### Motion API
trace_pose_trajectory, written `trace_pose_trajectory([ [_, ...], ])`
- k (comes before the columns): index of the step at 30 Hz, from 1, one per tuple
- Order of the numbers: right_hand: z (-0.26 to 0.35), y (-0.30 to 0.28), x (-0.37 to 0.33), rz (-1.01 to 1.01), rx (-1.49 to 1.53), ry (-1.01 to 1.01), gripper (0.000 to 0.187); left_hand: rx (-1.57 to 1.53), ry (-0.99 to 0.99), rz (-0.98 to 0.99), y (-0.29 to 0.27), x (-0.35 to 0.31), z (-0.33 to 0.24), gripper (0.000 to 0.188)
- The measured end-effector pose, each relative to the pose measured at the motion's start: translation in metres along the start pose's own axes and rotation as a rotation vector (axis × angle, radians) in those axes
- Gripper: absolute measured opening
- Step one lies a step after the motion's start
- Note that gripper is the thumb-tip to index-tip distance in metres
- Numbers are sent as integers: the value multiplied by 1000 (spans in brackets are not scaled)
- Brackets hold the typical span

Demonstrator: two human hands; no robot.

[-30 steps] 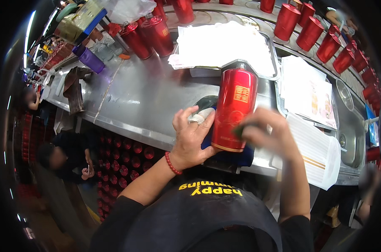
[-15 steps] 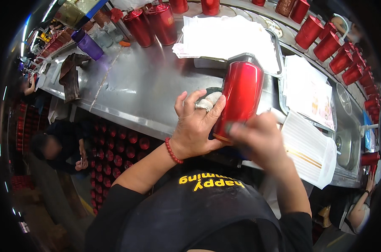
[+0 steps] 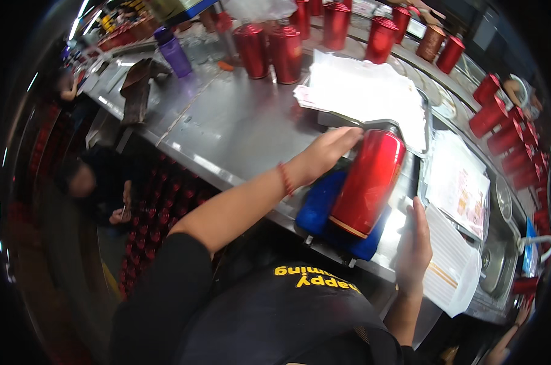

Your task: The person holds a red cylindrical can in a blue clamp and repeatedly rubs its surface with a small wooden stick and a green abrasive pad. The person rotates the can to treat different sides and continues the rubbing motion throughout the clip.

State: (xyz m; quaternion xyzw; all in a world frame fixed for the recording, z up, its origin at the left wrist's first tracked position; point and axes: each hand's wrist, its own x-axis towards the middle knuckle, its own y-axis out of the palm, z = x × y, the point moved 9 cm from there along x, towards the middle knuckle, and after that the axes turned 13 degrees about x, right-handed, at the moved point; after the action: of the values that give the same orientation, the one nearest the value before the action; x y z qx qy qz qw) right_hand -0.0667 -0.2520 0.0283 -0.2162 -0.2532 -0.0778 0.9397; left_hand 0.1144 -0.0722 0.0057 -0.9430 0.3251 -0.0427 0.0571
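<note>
A glossy red bottle (image 3: 373, 185) with a gold line round its base lies tilted on a blue cloth-like pad (image 3: 317, 204) at the steel table's front edge. Its dark neck points away from me. Fingers stretched out, my left hand (image 3: 329, 153) reaches to the shoulder end of the bottle on its left side; whether it touches is unclear. My right hand (image 3: 415, 246) is open beside the bottle's lower right, apart from it, with the palm turned toward it. Neither hand grips anything.
Behind the bottle, white sheets (image 3: 367, 85) lie on a tray, with more printed sheets (image 3: 455, 176) to the right. White strips (image 3: 446, 261) lie nearer me. Several red bottles (image 3: 250, 52) line the back. A purple bottle (image 3: 173, 52) and a sink (image 3: 494, 267) flank the table.
My left hand has let go of a whitish pad and moved up toward the bottle's neck. My right hand has left the bottle's base and opened to the right. The view has shifted.
</note>
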Motion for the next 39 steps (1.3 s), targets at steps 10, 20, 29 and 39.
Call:
trace_pose_trajectory([
  [10,33,56,-22,86,-202,-71,92,-287,-289,227,11,50,16,34],
  [20,75,86,64,134,-141,-311,73,142,245,-510,-239,-77,-94,28],
  [29,22,51,97,61,-382,-160,46,1314,111,-1321,-487,-72,-86,38],
  [39,-99,-28,249,-39,-174,-71,31,1558,-298,-1217,-577,-35,-25,48],
])
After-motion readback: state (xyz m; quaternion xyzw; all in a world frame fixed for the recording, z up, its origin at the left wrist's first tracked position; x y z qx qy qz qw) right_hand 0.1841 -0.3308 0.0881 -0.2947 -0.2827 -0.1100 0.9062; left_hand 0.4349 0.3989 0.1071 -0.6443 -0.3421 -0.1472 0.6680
